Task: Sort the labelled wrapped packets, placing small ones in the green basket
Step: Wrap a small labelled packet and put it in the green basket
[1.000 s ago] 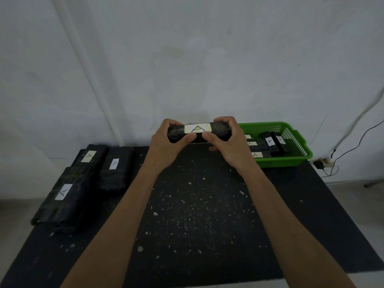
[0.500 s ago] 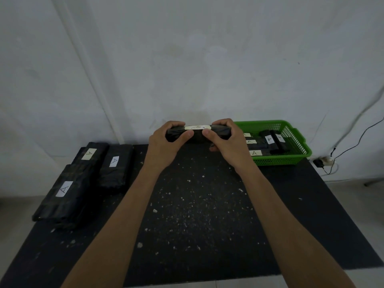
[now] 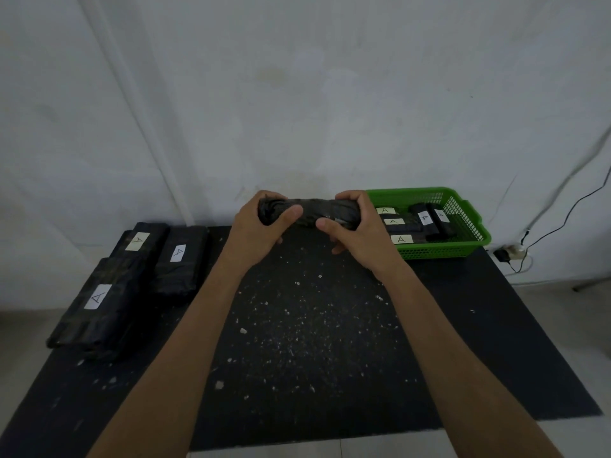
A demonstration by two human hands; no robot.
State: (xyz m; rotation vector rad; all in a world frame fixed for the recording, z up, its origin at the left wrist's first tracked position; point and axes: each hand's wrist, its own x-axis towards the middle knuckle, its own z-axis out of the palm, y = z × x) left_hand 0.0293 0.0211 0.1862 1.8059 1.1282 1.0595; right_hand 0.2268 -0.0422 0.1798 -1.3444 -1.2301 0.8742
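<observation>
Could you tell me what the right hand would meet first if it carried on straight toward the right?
Probably the green basket: the right hand, gripping the black packet together with the left hand, sits just beside its near left corner. Depth is unclear, so it might pass above the rim.

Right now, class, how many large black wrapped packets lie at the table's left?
3: nearest packet at the front, one behind it, one beside that. More may hide beneath.
</observation>
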